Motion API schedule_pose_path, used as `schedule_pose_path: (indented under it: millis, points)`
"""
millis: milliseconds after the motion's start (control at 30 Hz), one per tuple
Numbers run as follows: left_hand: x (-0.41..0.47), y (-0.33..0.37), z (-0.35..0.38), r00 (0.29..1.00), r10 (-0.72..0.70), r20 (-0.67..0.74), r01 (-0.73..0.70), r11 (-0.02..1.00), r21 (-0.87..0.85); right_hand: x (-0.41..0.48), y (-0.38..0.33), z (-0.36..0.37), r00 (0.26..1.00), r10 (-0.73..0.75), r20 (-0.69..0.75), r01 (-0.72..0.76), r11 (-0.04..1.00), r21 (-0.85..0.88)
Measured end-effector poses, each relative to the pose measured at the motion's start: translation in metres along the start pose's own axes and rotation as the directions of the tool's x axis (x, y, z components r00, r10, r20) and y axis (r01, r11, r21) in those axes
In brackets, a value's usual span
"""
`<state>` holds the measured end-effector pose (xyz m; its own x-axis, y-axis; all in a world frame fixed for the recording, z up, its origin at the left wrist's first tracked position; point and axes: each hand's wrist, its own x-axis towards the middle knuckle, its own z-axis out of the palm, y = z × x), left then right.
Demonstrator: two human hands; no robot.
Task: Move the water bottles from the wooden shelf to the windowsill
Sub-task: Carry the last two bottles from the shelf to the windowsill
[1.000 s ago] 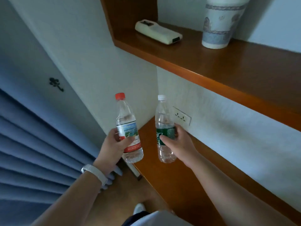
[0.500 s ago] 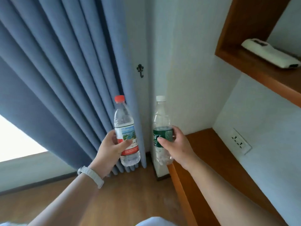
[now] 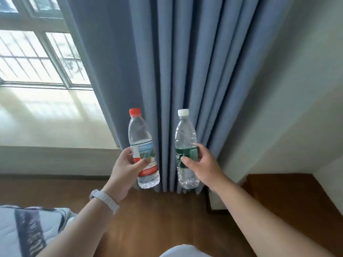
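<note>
My left hand [image 3: 124, 171] grips a clear water bottle with a red cap and a red-and-white label [image 3: 141, 138], held upright. In my right hand [image 3: 205, 166] is a second clear bottle with a white cap and a green label [image 3: 184, 136], also upright. Both bottles hang in the air in front of the blue curtain, a hand's width apart. The pale windowsill [image 3: 48, 119] lies to the left, beyond and below the red-capped bottle, under a barred window. A corner of the wooden shelf [image 3: 289, 193] shows at the lower right.
A pleated blue curtain [image 3: 185, 62] hangs to the floor straight ahead, covering the sill's right end. A white wall [image 3: 297, 89] stands to the right. Wooden floor [image 3: 167, 219] lies below, and a mattress edge [image 3: 27, 232] sits at the lower left.
My view has swung left from the shelf to the curtain and window. Both hands still hold their bottles upright in the same grip; the upper shelf has left the view.
</note>
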<state>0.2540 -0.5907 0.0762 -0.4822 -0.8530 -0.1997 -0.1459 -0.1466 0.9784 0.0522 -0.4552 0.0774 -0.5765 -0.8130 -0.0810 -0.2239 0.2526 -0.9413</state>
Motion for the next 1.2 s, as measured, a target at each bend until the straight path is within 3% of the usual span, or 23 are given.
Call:
schedule_pose_path:
  millis: [267, 533, 700, 867, 1200]
  points:
    - [-0.008, -0.020, -0.130, 0.988, 0.019, -0.151, -0.023, 0.999, -0.027, 0.034, -0.061, 0.121, 0.976, -0.096, 0.195, 0.095, 0.995, 0.013]
    - [-0.024, -0.027, -0.226, 0.932, -0.020, -0.363, -0.033, 0.990, -0.140, 0.051, -0.101, 0.217, 0.912, -0.128, 0.391, 0.123, 0.992, 0.038]
    - [-0.033, -0.035, -0.261, 0.877, -0.055, -0.478, -0.064, 0.971, -0.229, 0.070, -0.113, 0.267, 0.858, -0.102, 0.503, 0.094, 0.995, 0.042]
    - [-0.028, -0.046, -0.282, 0.809, -0.102, -0.579, -0.024, 0.978, -0.205, 0.098, -0.118, 0.315, 0.790, -0.095, 0.606, 0.071, 0.995, 0.064]
    - [0.060, -0.017, -0.319, 0.693, -0.088, -0.716, -0.048, 0.985, -0.168, 0.212, -0.161, 0.375, 0.674, -0.169, 0.719, 0.132, 0.985, 0.107]
